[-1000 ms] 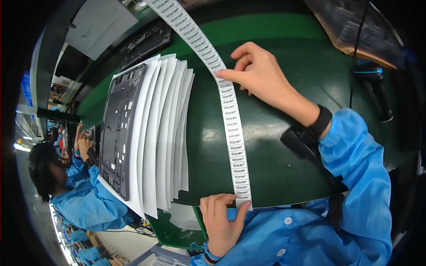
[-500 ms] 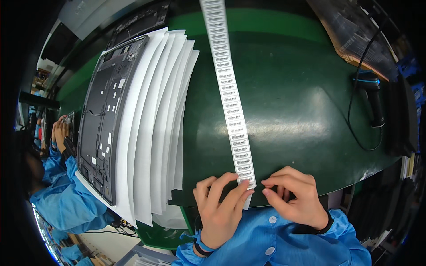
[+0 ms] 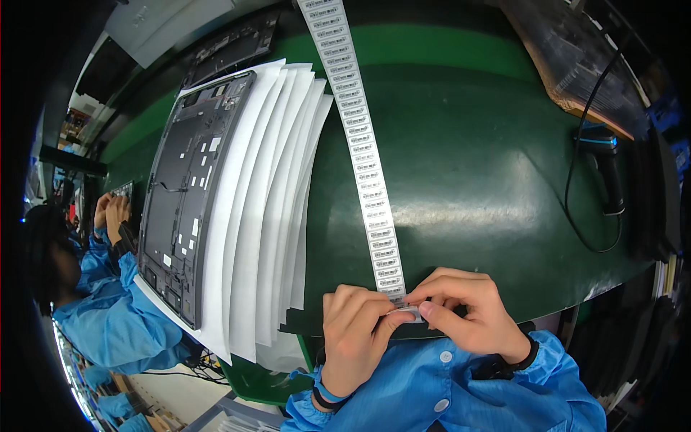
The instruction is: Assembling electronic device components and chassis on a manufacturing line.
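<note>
A long white strip of barcode labels (image 3: 368, 180) runs down the green table toward me. Its near end is folded up between my hands at the table's front edge. My left hand (image 3: 353, 335) is closed on that end, thumb and curled fingers pinching it from the left. From the right, my right hand (image 3: 468, 309) pinches the same end between thumb and forefinger. The fingertips hide whether a single label is lifted off the backing.
Left of the strip, a dark laptop chassis (image 3: 188, 198) lies on a fanned stack of white sheets (image 3: 268, 216). A corded barcode scanner (image 3: 603, 173) rests at the right. A co-worker's hands (image 3: 111, 214) are at the far left. Clear-wrapped material (image 3: 568, 57) lies far right.
My right hand has moved left and now pinches the strip's end. My left fingers have curled in, and the end is folded up. The whole view has shifted slightly.
</note>
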Demonstrator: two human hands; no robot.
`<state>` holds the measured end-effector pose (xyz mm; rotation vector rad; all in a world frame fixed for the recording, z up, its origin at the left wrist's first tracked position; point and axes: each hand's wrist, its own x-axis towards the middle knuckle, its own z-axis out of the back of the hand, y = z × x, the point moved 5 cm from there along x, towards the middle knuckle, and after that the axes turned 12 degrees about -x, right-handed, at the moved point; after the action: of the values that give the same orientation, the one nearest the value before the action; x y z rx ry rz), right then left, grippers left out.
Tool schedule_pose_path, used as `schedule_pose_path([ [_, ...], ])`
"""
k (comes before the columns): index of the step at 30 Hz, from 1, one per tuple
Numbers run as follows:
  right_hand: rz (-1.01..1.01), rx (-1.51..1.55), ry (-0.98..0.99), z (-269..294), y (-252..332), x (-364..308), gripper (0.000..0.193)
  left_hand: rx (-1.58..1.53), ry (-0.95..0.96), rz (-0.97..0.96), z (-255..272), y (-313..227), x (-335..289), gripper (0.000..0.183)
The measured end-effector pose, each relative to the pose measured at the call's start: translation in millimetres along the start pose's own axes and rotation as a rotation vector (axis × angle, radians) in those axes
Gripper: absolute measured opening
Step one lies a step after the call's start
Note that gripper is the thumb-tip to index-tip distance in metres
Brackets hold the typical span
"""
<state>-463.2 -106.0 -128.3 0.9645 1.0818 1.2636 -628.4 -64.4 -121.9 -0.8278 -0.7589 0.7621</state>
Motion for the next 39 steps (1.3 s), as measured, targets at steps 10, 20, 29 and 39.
schedule_pose_path([
  [10,-0.102,0.072,-0.108,7,2,2,0.008,0.132,0.014,-0.145,18,-22,4,0.015],
  [20,-0.025,-1.449,-1.309,297,72,-147,0.04,0.274,0.174,0.273,150,11,-86,0.048],
  [29,-0.844,-1.267,-1.105,410,24,-220,0.137,0.84,-0.304,-0.4,139,-42,-8,0.052],
  [39,-0.899,-1.175,-0.931,450,36,-222,0.145,0.612,-0.312,-0.4,130,-63,-15,0.044],
])
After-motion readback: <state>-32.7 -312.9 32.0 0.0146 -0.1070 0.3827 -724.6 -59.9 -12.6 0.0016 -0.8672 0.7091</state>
